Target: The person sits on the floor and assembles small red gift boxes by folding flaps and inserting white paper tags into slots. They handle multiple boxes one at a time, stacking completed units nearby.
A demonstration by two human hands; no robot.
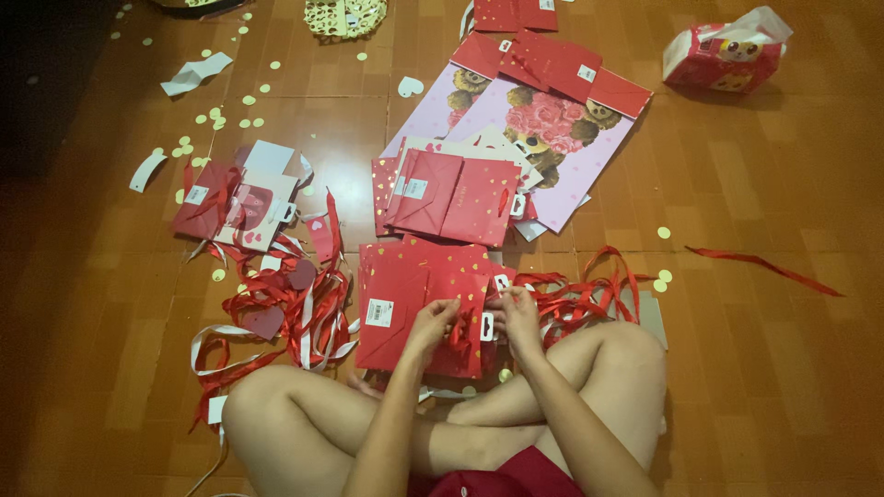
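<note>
Glossy brown floor tiles (pixel 773 368) run under everything, their square joints faint in the dim light. The person sits cross-legged, bare knees wide, over a stack of flat red paper bags (pixel 410 299) speckled with small gold hearts; the stack lies just ahead of the shins. Both hands meet at its right edge. The left hand (pixel 433 322) has its fingers curled down onto the top bag, pinching the paper. The right hand (pixel 516 308) pinches at the same spot, close to a small white tag (pixel 486 326); what exactly sits between its fingertips is too small to tell. A white label (pixel 378 313) marks the top bag's left half.

Thin satin ribbons (pixel 304 308) lie in a red and white tangle to the left, and more red ribbon (pixel 589 294) loops to the right of the hands. Farther out lies a second pile of folded red bags (pixel 451 193), overlapping large pink bags (pixel 543 129) printed with bears and roses. Pale round paper dots (pixel 221 115) scatter over the tiles. A soft tissue pack (pixel 723 55) sits far right, a woven basket (pixel 345 17) at the top edge.
</note>
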